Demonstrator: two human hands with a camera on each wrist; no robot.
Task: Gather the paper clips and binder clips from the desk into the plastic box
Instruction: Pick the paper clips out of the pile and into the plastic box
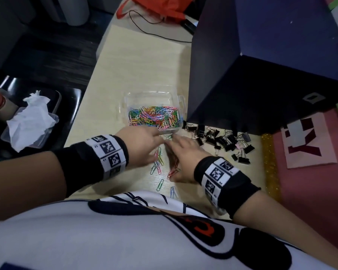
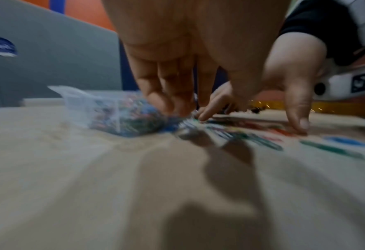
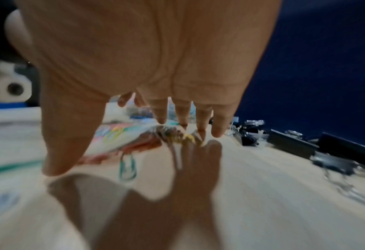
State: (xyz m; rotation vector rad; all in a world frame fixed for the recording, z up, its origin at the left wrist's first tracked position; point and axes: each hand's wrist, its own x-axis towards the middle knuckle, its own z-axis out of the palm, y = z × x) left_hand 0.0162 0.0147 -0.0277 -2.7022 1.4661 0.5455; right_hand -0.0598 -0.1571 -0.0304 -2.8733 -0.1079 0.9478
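Note:
A clear plastic box (image 1: 125,106) stands on the beige desk (image 1: 125,65), with a heap of coloured paper clips (image 1: 154,115) inside. More coloured paper clips (image 1: 158,162) lie loose in front of it, between my two hands. My left hand (image 1: 152,142) reaches to the box's near edge, its fingers (image 2: 166,101) straight and touching the desk there. My right hand (image 1: 179,151) is spread over the loose clips, fingertips (image 3: 201,128) and thumb down on the desk. Several black binder clips (image 1: 224,142) lie to the right of both hands.
A tall dark blue box (image 1: 261,84) stands just behind the binder clips. To the right lie a gold glitter strip (image 1: 269,162) and a pink lettered board (image 1: 308,139). A red bag (image 1: 164,6) and black cable sit far back. A tissue (image 1: 31,121) lies left, off the desk.

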